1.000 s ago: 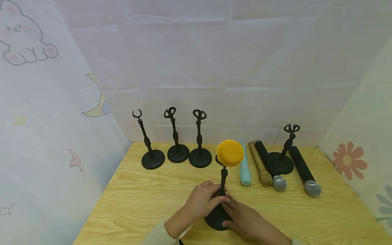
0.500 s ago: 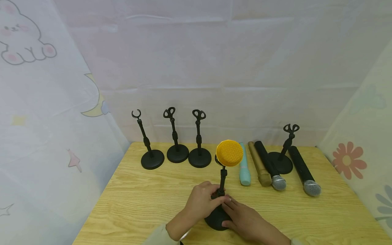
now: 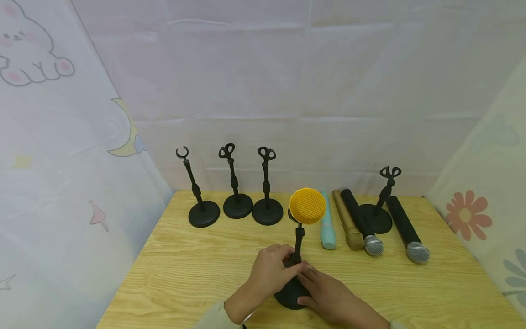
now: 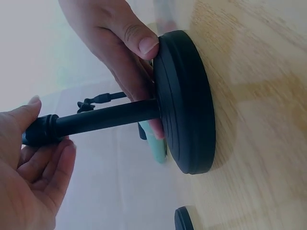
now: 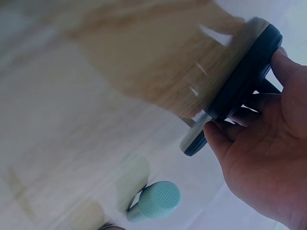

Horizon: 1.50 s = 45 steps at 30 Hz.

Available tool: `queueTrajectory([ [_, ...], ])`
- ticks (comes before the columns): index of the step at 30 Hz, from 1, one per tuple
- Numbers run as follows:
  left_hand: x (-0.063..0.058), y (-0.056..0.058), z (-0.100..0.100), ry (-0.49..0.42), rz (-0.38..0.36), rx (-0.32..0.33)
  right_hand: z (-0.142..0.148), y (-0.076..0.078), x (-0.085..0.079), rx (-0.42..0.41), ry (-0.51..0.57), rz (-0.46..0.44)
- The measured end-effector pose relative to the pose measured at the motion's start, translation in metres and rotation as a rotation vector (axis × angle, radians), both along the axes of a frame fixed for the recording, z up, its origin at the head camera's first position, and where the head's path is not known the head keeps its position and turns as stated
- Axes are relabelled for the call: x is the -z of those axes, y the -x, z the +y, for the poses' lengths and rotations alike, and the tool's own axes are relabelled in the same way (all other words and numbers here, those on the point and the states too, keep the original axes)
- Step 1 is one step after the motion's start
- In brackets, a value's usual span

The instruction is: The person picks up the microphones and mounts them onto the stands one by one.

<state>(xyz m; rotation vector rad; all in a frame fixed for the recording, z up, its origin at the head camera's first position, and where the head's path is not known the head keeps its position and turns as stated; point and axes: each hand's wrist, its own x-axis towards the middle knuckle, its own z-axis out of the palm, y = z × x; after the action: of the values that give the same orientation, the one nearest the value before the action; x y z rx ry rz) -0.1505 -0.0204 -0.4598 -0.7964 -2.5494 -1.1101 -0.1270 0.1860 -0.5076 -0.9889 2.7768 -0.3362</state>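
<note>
A black desktop microphone stand (image 3: 290,294) stands near the front of the table, topped by a microphone with a yellow mesh head (image 3: 308,205). My left hand (image 3: 268,270) grips the stand's pole at its thick collar (image 4: 41,130), with the thumb on one side and fingers curled at the other. Low on the stand, my right hand (image 3: 328,292) holds the round base (image 4: 187,103). In the left wrist view its thumb lies on the base's rim and its fingers reach over the top beside the pole. The right wrist view shows the fingers at the base's edge.
Three black stands (image 3: 267,211) are lined up at the back left. Towards the right lie a mint microphone (image 3: 328,228), a gold microphone (image 3: 351,233) and two black ones with silver heads (image 3: 418,252). Another stand (image 3: 379,219) is between the black microphones. Printed cloth hangs around the table.
</note>
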Motion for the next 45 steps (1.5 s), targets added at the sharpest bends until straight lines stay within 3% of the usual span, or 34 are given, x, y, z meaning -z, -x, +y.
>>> queueTrajectory([
  [2, 0.001, 0.001, -0.001, -0.021, -0.047, 0.033, 0.0, 0.0, 0.0, 0.0, 0.007, -0.004],
  [6, 0.003, 0.004, -0.005, -0.044, -0.126, 0.164, 0.0, 0.001, -0.001, 0.017, 0.019, -0.027],
  [9, 0.004, 0.008, -0.01, -0.038, -0.114, 0.265, -0.001, 0.001, -0.002, 0.037, 0.023, -0.052],
  [14, 0.004, 0.011, -0.015, -0.028, -0.061, 0.334, -0.001, 0.0, -0.004, 0.046, 0.03, -0.08],
  [26, 0.003, 0.011, -0.015, -0.073, -0.122, 0.335, -0.001, 0.001, 0.0, 0.016, 0.04, -0.032],
  [45, 0.002, 0.009, -0.015, -0.059, -0.08, 0.299, -0.001, 0.002, 0.001, 0.028, 0.035, -0.052],
])
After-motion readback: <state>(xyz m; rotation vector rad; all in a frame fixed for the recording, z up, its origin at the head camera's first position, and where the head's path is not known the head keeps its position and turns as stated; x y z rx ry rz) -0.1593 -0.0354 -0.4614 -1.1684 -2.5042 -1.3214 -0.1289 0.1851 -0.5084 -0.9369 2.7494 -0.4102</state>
